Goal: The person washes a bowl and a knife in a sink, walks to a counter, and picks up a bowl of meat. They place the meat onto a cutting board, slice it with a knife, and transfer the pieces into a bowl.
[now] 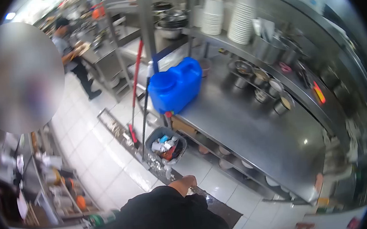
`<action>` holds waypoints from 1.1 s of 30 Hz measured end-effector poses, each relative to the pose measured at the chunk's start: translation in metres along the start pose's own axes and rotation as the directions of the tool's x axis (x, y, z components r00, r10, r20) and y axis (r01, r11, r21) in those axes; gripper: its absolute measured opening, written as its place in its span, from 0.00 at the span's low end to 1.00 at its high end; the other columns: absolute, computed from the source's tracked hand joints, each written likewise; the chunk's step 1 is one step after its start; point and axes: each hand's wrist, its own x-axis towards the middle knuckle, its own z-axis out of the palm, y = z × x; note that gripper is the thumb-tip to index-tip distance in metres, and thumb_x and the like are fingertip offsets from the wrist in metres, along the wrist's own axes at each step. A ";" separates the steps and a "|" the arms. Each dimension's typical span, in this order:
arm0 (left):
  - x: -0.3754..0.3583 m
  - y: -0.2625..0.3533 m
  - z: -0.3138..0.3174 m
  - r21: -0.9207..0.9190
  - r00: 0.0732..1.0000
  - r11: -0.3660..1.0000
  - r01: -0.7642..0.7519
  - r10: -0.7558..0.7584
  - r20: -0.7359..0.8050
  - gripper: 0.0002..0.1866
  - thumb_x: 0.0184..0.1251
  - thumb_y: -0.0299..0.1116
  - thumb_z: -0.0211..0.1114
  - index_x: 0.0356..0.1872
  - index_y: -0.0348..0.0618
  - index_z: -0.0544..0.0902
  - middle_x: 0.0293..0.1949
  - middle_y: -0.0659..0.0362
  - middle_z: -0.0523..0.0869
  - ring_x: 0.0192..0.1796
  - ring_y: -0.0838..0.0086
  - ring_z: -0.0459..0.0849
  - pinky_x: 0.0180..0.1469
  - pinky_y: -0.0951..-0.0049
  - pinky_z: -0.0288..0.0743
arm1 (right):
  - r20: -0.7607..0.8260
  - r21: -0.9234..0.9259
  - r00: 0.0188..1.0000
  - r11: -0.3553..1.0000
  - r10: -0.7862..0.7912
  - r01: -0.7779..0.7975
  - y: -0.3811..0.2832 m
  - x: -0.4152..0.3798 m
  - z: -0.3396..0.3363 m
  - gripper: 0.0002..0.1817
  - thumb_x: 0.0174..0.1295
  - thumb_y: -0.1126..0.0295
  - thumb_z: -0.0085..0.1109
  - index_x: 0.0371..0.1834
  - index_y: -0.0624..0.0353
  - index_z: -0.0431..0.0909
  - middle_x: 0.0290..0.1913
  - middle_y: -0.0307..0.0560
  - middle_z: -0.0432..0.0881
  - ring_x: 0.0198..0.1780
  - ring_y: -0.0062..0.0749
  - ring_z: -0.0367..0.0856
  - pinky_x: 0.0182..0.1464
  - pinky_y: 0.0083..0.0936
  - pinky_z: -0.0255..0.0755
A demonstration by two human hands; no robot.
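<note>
A bare hand, apparently my left hand (183, 185), shows just beyond the black clothing (166, 218) at the bottom centre. Its fingers are mostly hidden and blurred, so I cannot make out whether it holds anything. No right hand can be picked out. Closest to the visible hand is a grey waste bin (148, 140) filled with crumpled rubbish. Beyond the bin, a big blue plastic jug (176, 85) with a moulded handle stands at the end of the steel table (254, 121).
A red-handled pole (136, 75) and a dark pole (145, 118) lean by the bin. White stacked tubs (241, 18) fill the upper shelf; metal containers (284, 105) sit below. A wet floor channel (114, 125) crosses the white tiles. One person (66, 46) works at a far counter.
</note>
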 end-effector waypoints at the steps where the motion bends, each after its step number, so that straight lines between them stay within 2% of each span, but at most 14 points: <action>1: 0.011 0.014 0.022 -0.081 0.999 0.996 0.049 -0.048 0.016 0.18 0.64 0.43 0.63 0.49 0.47 0.91 0.57 0.45 0.88 0.60 0.57 0.87 0.60 0.54 0.81 | 0.001 -0.098 0.993 0.989 -0.114 0.114 -0.034 0.030 -0.005 0.20 0.73 0.57 0.54 0.57 0.62 0.79 0.44 0.53 0.84 0.43 0.41 0.83 0.42 0.40 0.77; 2: 0.050 0.020 0.041 -0.021 0.990 0.999 -0.034 0.037 0.136 0.19 0.63 0.42 0.64 0.51 0.47 0.90 0.56 0.47 0.88 0.61 0.54 0.86 0.62 0.53 0.79 | 0.008 -0.168 0.978 0.964 -0.210 0.208 -0.061 0.060 -0.011 0.21 0.73 0.57 0.55 0.57 0.62 0.79 0.45 0.53 0.84 0.44 0.42 0.83 0.44 0.41 0.77; 4: 0.016 0.054 0.050 -0.146 0.993 0.989 -0.005 0.022 0.112 0.19 0.64 0.42 0.63 0.52 0.47 0.90 0.56 0.48 0.89 0.61 0.54 0.86 0.62 0.53 0.79 | 0.004 -0.298 0.937 0.894 -0.350 0.335 -0.094 0.118 -0.032 0.22 0.72 0.55 0.56 0.59 0.62 0.79 0.47 0.55 0.85 0.46 0.44 0.83 0.47 0.42 0.77; 12: 0.032 0.092 0.072 -0.316 0.976 0.946 0.076 -0.135 -0.171 0.22 0.62 0.43 0.62 0.53 0.46 0.89 0.59 0.48 0.88 0.62 0.53 0.86 0.60 0.51 0.81 | 0.012 -0.562 0.822 0.676 -0.569 0.477 -0.106 0.392 -0.132 0.29 0.69 0.51 0.62 0.64 0.63 0.80 0.55 0.61 0.86 0.57 0.54 0.83 0.60 0.50 0.75; 13: 0.015 0.093 0.067 -0.395 0.947 0.913 0.105 -0.213 -0.239 0.22 0.60 0.42 0.62 0.53 0.44 0.89 0.58 0.47 0.88 0.61 0.51 0.86 0.59 0.50 0.82 | 0.057 -0.583 0.778 0.612 -0.625 0.534 -0.095 0.442 -0.144 0.30 0.68 0.50 0.62 0.65 0.63 0.80 0.56 0.62 0.86 0.58 0.56 0.83 0.62 0.51 0.75; 15: -0.009 0.100 0.069 -0.513 0.892 0.849 0.128 -0.324 -0.314 0.23 0.59 0.43 0.62 0.51 0.40 0.89 0.56 0.45 0.88 0.60 0.50 0.86 0.60 0.52 0.82 | 0.121 -0.806 0.447 0.176 -0.886 0.565 -0.134 0.487 -0.163 0.35 0.69 0.44 0.57 0.70 0.61 0.76 0.62 0.61 0.83 0.64 0.56 0.79 0.63 0.66 0.69; 19: -0.076 0.143 0.118 -0.626 0.808 0.764 0.154 -0.462 -0.365 0.25 0.65 0.48 0.59 0.50 0.39 0.89 0.56 0.43 0.87 0.60 0.50 0.86 0.63 0.54 0.80 | 0.095 -0.913 0.815 0.277 -0.572 0.301 -0.241 0.423 -0.186 0.39 0.72 0.37 0.46 0.73 0.59 0.73 0.66 0.59 0.79 0.67 0.56 0.75 0.63 0.73 0.64; 20: -0.096 0.154 0.130 -0.655 0.796 0.739 0.158 -0.488 -0.359 0.25 0.66 0.49 0.58 0.50 0.39 0.89 0.57 0.42 0.87 0.61 0.50 0.86 0.63 0.54 0.79 | 0.125 -0.916 0.830 0.259 -0.544 0.308 -0.246 0.438 -0.188 0.39 0.72 0.37 0.46 0.72 0.59 0.73 0.65 0.59 0.79 0.66 0.56 0.75 0.63 0.72 0.64; 22: -0.083 0.151 0.192 -0.394 0.848 0.896 0.204 -0.363 -0.387 0.26 0.68 0.51 0.57 0.50 0.40 0.89 0.57 0.41 0.86 0.62 0.50 0.85 0.65 0.54 0.77 | 0.182 -0.917 0.856 0.232 -0.484 0.325 -0.254 0.458 -0.189 0.38 0.72 0.37 0.46 0.71 0.60 0.74 0.64 0.58 0.80 0.65 0.55 0.76 0.62 0.70 0.65; 23: -0.142 0.191 0.182 -0.493 0.852 0.835 0.244 -0.427 -0.303 0.24 0.67 0.48 0.57 0.51 0.41 0.90 0.59 0.42 0.86 0.63 0.50 0.84 0.66 0.54 0.76 | 0.209 -0.917 0.861 0.213 -0.465 0.337 -0.258 0.467 -0.192 0.38 0.72 0.38 0.46 0.70 0.60 0.75 0.63 0.58 0.80 0.64 0.55 0.76 0.61 0.69 0.66; 24: -0.105 0.169 0.233 -0.478 0.831 0.816 0.325 -0.488 -0.268 0.27 0.61 0.52 0.62 0.46 0.37 0.90 0.52 0.39 0.88 0.56 0.46 0.87 0.61 0.53 0.79 | 0.230 -0.915 0.862 0.201 -0.451 0.349 -0.260 0.474 -0.195 0.38 0.72 0.38 0.45 0.69 0.60 0.75 0.62 0.58 0.81 0.63 0.54 0.77 0.61 0.69 0.66; 26: -0.109 0.175 0.272 -0.442 0.875 0.823 0.358 -0.461 -0.149 0.27 0.62 0.51 0.62 0.48 0.36 0.90 0.53 0.39 0.88 0.56 0.48 0.87 0.60 0.53 0.80 | 0.267 -0.912 0.861 0.176 -0.432 0.371 -0.264 0.485 -0.202 0.37 0.73 0.38 0.45 0.68 0.60 0.76 0.61 0.57 0.81 0.62 0.53 0.77 0.60 0.67 0.67; 30: -0.187 0.238 0.264 -0.625 0.805 0.599 0.500 -0.588 0.080 0.25 0.64 0.45 0.56 0.55 0.42 0.88 0.61 0.45 0.85 0.65 0.54 0.83 0.66 0.59 0.77 | 0.320 -0.907 0.861 0.137 -0.396 0.399 -0.269 0.499 -0.220 0.37 0.73 0.38 0.45 0.65 0.60 0.77 0.58 0.57 0.82 0.59 0.52 0.79 0.58 0.63 0.68; 33: -0.184 0.242 0.265 -0.610 0.809 0.643 0.463 -0.588 -0.005 0.26 0.64 0.47 0.58 0.55 0.40 0.88 0.60 0.43 0.86 0.64 0.54 0.84 0.66 0.58 0.77 | 0.346 -0.907 0.861 0.100 -0.374 0.408 -0.273 0.507 -0.237 0.36 0.73 0.38 0.45 0.63 0.61 0.78 0.56 0.56 0.83 0.57 0.51 0.80 0.56 0.61 0.69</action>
